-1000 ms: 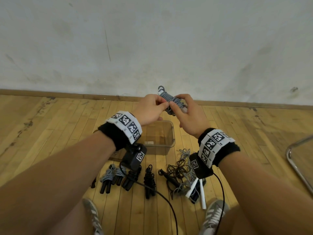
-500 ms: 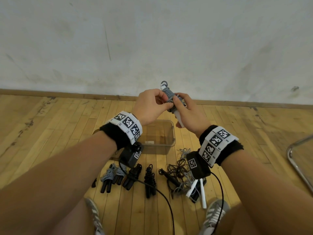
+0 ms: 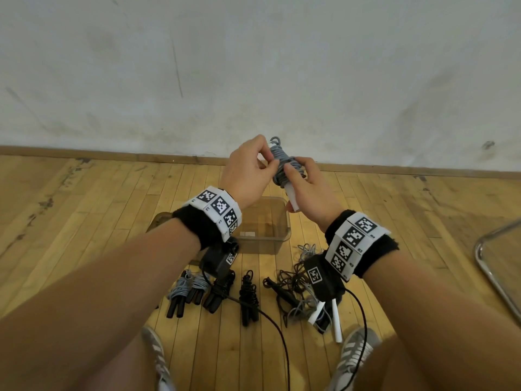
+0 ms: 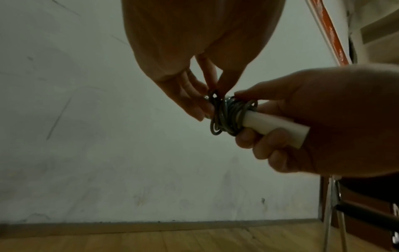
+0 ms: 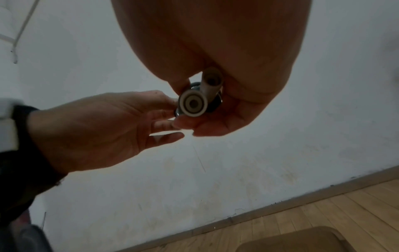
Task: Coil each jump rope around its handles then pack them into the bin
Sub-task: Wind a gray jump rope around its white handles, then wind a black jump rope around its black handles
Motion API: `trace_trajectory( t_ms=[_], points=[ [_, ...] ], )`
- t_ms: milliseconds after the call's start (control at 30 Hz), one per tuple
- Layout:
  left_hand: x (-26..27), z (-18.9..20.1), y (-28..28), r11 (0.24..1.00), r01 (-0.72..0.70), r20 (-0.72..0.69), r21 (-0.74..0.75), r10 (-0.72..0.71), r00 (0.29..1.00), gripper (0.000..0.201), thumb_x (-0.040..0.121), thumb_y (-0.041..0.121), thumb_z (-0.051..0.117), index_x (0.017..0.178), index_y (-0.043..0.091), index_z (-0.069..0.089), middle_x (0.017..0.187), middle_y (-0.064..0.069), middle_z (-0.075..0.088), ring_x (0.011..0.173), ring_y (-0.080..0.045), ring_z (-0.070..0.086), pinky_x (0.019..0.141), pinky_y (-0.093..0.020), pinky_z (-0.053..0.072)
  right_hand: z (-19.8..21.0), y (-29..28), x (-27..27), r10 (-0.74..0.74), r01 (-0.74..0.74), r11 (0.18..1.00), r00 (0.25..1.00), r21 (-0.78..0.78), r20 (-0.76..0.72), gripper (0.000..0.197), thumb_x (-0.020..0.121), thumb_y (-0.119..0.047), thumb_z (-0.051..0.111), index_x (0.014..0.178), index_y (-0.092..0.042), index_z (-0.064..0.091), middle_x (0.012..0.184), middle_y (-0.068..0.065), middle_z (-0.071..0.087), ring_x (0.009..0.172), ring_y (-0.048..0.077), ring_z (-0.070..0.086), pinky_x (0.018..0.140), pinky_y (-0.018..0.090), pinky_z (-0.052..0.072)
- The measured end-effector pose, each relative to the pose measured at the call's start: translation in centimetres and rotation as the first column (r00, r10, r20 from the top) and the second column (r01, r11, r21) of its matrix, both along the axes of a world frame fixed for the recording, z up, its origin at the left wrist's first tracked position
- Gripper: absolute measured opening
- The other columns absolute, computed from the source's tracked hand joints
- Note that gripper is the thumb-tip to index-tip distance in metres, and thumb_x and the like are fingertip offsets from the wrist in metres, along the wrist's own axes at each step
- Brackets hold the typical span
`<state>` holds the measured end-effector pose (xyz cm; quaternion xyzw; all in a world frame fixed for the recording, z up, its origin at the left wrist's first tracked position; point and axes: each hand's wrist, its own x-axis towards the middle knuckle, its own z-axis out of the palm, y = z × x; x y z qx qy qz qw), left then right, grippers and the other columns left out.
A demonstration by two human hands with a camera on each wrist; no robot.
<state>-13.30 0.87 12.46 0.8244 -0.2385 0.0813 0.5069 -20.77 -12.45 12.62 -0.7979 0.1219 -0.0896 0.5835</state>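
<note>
Jump rope (image 3: 284,167), grey cord wound round 2 white handles, is held in the air above the clear bin (image 3: 277,238). The right hand (image 3: 307,190) grips the handles; the left hand (image 3: 248,176) pinches the cord's top loop. Fingers hide the handle tops.

Bin (image 3: 277,237) partly behind wrists

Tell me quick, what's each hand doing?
Left hand: pinching the grey rope coil's end.
Right hand: gripping the white handles, thumb on the coil.
</note>
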Motion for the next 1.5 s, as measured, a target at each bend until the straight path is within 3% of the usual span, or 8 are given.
trace_trajectory(
  t_ms=[267,500,733,867,1033,1133,1300,1500],
  points=[
    [0.4,1.2,0.5,0.969,0.161,-0.395,-0.186,-0.224,0.891,0.017,0.098,0.015,0.066,0.101,0.018,0.05,0.105,-0.016,0.073,0.077,-0.017,0.063,0.058,-0.024,0.05,0.0,-1.0,-0.1,0.026,-0.024,0.998,0.999,-0.065,0.024,0.037,0.106,-0.036,0.049,0.14,-0.021,0.044,0.11,0.009,0.064,0.07,0.016,0.062,0.052,0.024,0.052],
    [0.3,0.8,-0.1,0.958,0.011,-0.409,-0.287,-0.133,0.903,0.029,0.089,0.014,0.078,0.093,0.018,0.049,0.07,-0.003,0.057,0.068,-0.019,0.052,0.05,-0.024,0.043,-0.2,-0.9,0.0,0.014,-0.011,0.996,0.999,-0.094,0.037,0.045,0.106,-0.037,0.048,0.146,-0.018,0.041,0.112,0.004,0.062,0.077,0.012,0.063,0.054,0.021,0.054],
    [-0.8,0.5,0.0,0.922,-0.017,-0.489,-0.387,-0.19,0.851,0.036,0.091,0.027,0.076,0.122,0.022,0.059,0.113,-0.008,0.068,0.097,-0.016,0.068,0.079,-0.032,0.062,-0.3,-0.7,-0.5,0.017,-0.015,1.0,0.997,-0.023,0.079,0.039,0.106,-0.034,0.049,0.142,-0.022,0.038,0.121,0.008,0.062,0.086,0.016,0.065,0.058,0.025,0.057],
    [-1.9,0.1,0.1,0.922,0.061,-0.436,-0.382,-0.238,0.868,0.044,0.096,0.018,0.07,0.137,0.025,0.053,0.112,-0.009,0.07,0.098,-0.018,0.074,0.076,-0.033,0.063,-0.2,0.1,-1.1,0.082,-0.086,0.991,0.996,0.104,0.042,0.039,0.11,-0.036,0.037,0.145,-0.021,0.033,0.129,0.003,0.057,0.107,0.015,0.065,0.073,0.039,0.064],
    [-1.7,-1.9,1.1,0.956,0.038,-0.454,-0.291,-0.173,0.874,0.049,0.095,0.014,0.071,0.141,0.015,0.053,0.111,-0.012,0.073,0.092,-0.022,0.076,0.076,-0.037,0.064,-1.9,-0.4,-0.8,0.083,-0.087,0.993,0.995,-0.079,-0.052,0.049,0.105,-0.025,0.051,0.151,-0.019,0.038,0.133,-0.001,0.058,0.113,0.011,0.061,0.086,0.025,0.056],
    [-1.7,-5.0,1.1,0.963,-0.01,-0.529,-0.268,-0.138,0.837,0.05,0.094,0.015,0.072,0.141,0.016,0.054,0.11,-0.012,0.075,0.09,-0.022,0.077,0.079,-0.043,0.064,-4.1,-0.2,-0.8,0.09,-0.1,0.978,0.994,-0.185,-0.06,0.05,0.102,-0.017,0.056,0.15,-0.019,0.041,0.108,-0.014,0.059,0.089,-0.01,0.06,0.068,0.004,0.048],
    [-1.8,-12.4,1.6,0.99,-0.03,-0.601,-0.139,-0.06,0.797,0.049,0.092,0.017,0.074,0.138,0.018,0.056,0.113,-0.009,0.073,0.096,-0.023,0.074,0.082,-0.047,0.063,-11.9,0.1,-0.2,0.084,-0.125,0.976,0.972,-0.179,-0.222,0.05,0.098,-0.023,0.062,0.145,-0.023,0.049,0.109,-0.005,0.065,0.101,0.012,0.067,0.092,0.04,0.058],
    [-2.5,-21.6,3.0,0.994,-0.045,-0.687,0.099,0.101,0.72,0.046,0.093,0.025,0.073,0.136,0.022,0.058,0.121,-0.006,0.069,0.101,-0.025,0.07,0.083,-0.048,0.062,-21.8,2.1,-0.1,0.076,-0.134,0.986,0.893,-0.101,-0.443,0.052,0.09,-0.034,0.068,0.14,-0.022,0.055,0.118,0.002,0.071,0.103,0.021,0.07,0.092,0.048,0.058]
  ],
)
